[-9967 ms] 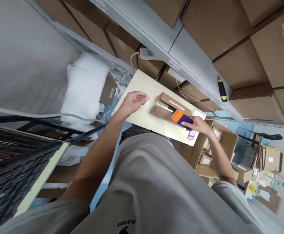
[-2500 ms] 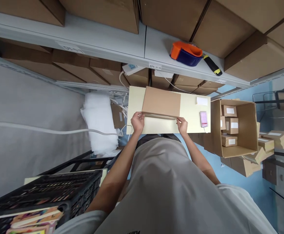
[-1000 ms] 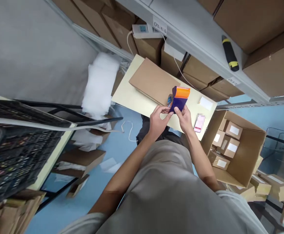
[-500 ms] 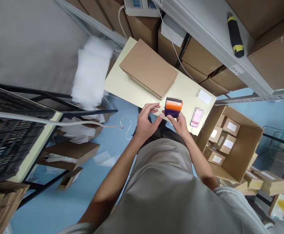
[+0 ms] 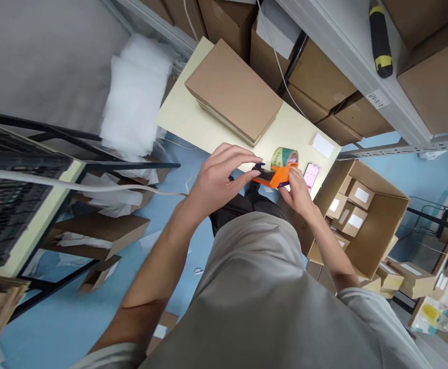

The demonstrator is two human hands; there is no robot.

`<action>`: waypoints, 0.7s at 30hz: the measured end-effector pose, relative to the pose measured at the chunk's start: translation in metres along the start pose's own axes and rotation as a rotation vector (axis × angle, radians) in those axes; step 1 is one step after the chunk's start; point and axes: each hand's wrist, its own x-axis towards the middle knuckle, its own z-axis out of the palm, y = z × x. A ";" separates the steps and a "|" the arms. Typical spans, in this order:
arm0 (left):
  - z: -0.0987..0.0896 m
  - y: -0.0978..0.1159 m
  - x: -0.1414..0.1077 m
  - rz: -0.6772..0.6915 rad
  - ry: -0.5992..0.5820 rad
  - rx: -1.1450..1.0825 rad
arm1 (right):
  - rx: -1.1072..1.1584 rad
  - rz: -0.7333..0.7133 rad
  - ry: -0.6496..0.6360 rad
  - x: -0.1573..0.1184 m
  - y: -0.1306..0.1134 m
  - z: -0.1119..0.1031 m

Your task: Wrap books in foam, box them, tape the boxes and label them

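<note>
From where I stand, the grey shelf (image 5: 362,66) looms largest, slanting above the pale table (image 5: 178,113). Just beside the table's right end, a big open carton (image 5: 385,230) holds small labelled boxes (image 5: 354,221). A plain brown box (image 5: 233,87) lies flat on the table, well apart from that carton. Nearer the wearer, the left hand (image 5: 218,174) has its grip partly open, thumb and fingers spread at the dark end of an orange tape dispenser (image 5: 280,177). The right hand (image 5: 300,192) has its grip closed on the dispenser's other end, beside the tape roll (image 5: 285,156). A black-and-yellow knife (image 5: 380,43) rests on the shelf; a lit phone (image 5: 311,176) lies on the table near the right hand.
</note>
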 end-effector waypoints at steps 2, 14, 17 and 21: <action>-0.004 0.004 0.001 -0.005 -0.046 -0.038 | -0.039 -0.041 0.009 -0.001 0.001 -0.007; -0.003 0.016 -0.004 -0.020 -0.033 -0.076 | -0.109 -0.104 -0.024 -0.004 -0.008 -0.021; -0.004 0.017 -0.008 0.001 -0.018 -0.042 | -0.123 -0.108 -0.019 -0.004 -0.007 -0.023; -0.004 0.017 -0.012 0.043 0.005 0.015 | -0.167 -0.147 -0.010 -0.004 -0.009 -0.024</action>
